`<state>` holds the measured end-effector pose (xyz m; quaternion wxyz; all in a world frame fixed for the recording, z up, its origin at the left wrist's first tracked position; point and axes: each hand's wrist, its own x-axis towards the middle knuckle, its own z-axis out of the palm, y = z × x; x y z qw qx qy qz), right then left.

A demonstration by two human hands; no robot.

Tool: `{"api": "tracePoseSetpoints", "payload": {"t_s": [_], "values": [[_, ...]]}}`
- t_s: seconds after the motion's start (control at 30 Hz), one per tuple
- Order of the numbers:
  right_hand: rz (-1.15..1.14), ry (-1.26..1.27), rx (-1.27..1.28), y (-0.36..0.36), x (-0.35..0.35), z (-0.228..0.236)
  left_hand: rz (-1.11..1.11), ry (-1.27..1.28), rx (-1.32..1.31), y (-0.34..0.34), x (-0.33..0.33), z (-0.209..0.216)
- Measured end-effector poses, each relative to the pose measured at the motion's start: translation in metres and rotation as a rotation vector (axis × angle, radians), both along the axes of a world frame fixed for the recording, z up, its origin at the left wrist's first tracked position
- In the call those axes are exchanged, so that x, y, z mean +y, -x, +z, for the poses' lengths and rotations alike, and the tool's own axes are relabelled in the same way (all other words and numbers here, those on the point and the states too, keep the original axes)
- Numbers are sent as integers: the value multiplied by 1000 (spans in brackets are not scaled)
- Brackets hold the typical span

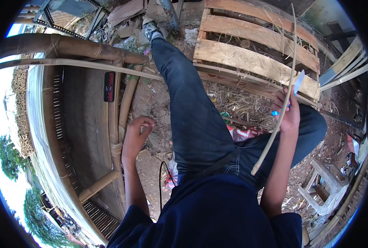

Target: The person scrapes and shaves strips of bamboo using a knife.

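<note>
clearly, everything lay on the right: the right hand (289,115) had its grip closed on a blue-handled knife (299,82) and a slender wooden stick (292,76) together, though how the fingers shared the two could not be told. the slender wooden stick ran lengthwise away from the body, its near end above the lap, just inside the right forearm, and its far end out over the slatted wooden pallet (241,56), leaning slightly rightward. the blue-handled knife slanted across that axis, its blade pointing up and to the right of the shaft, the butt of its handle showing on the left. the left hand (137,134) held nothing; its grip was loosely curled, fingers bent and somewhat apart from the thumb. it hung well apart from the stick, across the outstretched left leg (188,99), nearer to the bamboo frame (113,120) on the left than to either held thing.
</note>
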<state>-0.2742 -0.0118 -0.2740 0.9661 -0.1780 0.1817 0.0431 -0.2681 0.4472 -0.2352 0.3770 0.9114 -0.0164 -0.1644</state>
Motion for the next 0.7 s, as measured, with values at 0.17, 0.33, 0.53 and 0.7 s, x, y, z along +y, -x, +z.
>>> {"api": "tracePoseSetpoints", "payload": {"t_s": [0.17,0.33,0.53,0.7], "values": [[20,13,-48,-5,-11,5,12,80,-82,-5,1,-12],[32,-95,-97,-2,-8,13,35,37,-4,-2,6,-16],[40,-301,-250,-4,-16,17,30,119,22,-18,8,-19],[19,-227,-208,-5,-15,15,54,198,61,-29,5,-13]]}}
